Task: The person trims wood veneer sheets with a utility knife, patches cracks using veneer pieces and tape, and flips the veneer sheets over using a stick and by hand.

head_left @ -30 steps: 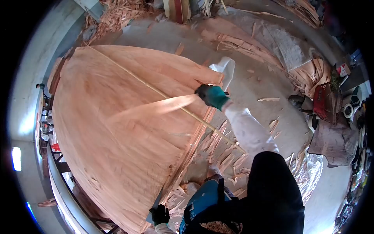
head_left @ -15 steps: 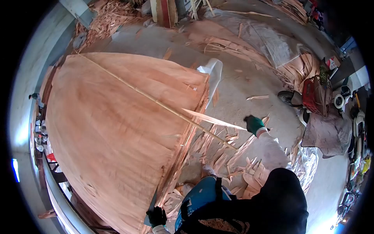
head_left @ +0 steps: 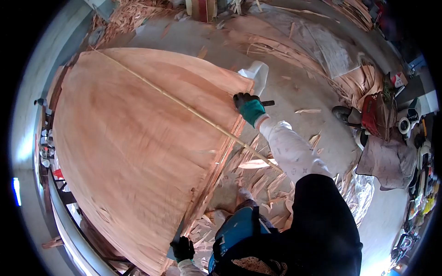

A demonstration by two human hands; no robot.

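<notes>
**Judging the hold on a broad veneer stack (head_left: 133, 147)**

Noted: spreads wide over the left and middle of the view, layered along the edge nearest the body. Cannot see any support beneath.

Touching that edge near its far corner with the right hand (head_left: 247, 105): gloved, clamped, by the look of it, on a dark handle (head_left: 268, 103) jutting out beyond the glove. Cannot make out a blade. Resting the left hand (head_left: 183, 250) near the opposite end of the same edge, just beside a grey-blue flat piece (head_left: 172, 252); cannot tell from this angle whether curled or spread.

Noted also: a bamboo pole (head_left: 185, 106) laid diagonally across the top, reaching past the edge and out over wood scraps (head_left: 258, 164) on the floor (head_left: 290, 94).

Handling (judgement only): expect little weight in a single sheet, much in the whole stack. Expect floppiness across so wide a span, with more stiffness along the grain. Rate as dry and faintly rough rather than slippery, though liable to slide sheet over sheet. Treat as fragile: prone to splitting along the grain, above all at thin margins.

Where to hold: take the layered edge at two well-separated points, flat fingers above and below, and raise evenly. Avoid pinching a lone corner; likely to tear. Allow for drag under the pole.
</notes>
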